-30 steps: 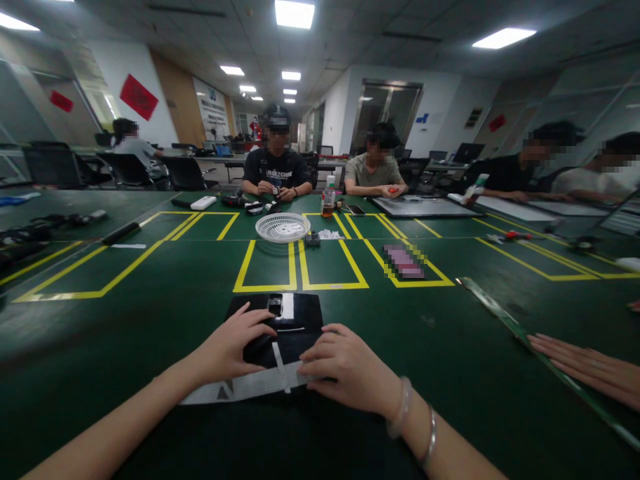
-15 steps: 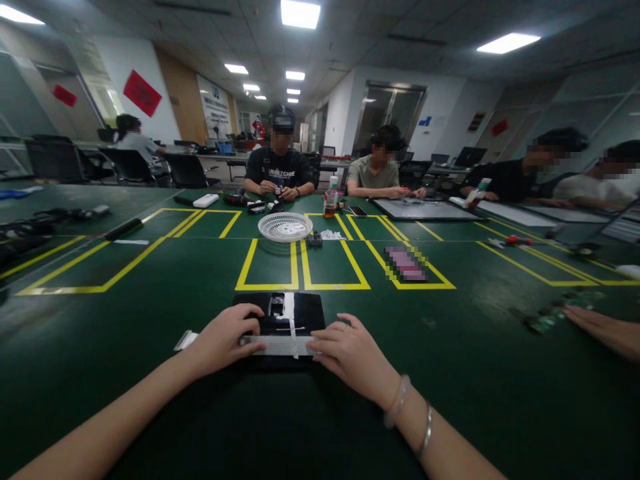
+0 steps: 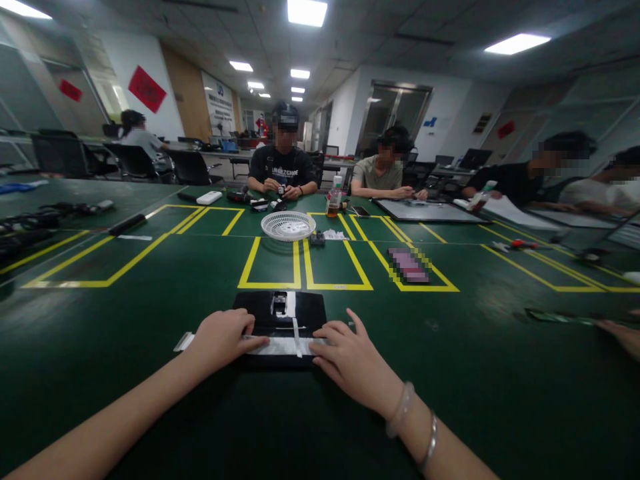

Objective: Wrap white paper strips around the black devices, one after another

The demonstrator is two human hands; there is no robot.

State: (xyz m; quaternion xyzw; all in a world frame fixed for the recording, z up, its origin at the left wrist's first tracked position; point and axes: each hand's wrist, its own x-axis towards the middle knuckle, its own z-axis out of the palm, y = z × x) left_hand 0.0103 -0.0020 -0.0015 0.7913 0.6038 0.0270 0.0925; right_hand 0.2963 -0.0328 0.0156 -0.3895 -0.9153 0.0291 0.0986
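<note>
A flat black panel (image 3: 260, 307) with a small square cut-out lies on the table in front of me. Across its near part runs a pale, semi-transparent strip (image 3: 285, 346), crossed by a narrow white band (image 3: 296, 327). My left hand (image 3: 225, 340) is at the strip's left end, thumb laid along it and fingers curled over the panel's edge. At the right end, my right hand (image 3: 353, 357) has its fingertips closed on the strip, with one finger raised. Under my left wrist, a white tab (image 3: 184, 342) sticks out. The undersides of the fingers are hidden.
Beyond the panel stand a white plastic basket (image 3: 288, 227) and a drink bottle (image 3: 333, 198). A phone-like pink object (image 3: 409, 265) lies within yellow tape lines. Another person's hand (image 3: 620, 330) touches a green board (image 3: 560, 316) at right. Dark cables (image 3: 65, 213) lie at left.
My left fingers have curled back, and the thumb now lies further along the strip. One right finger points higher. At far right, the other person's hand and green boards have shifted right.
</note>
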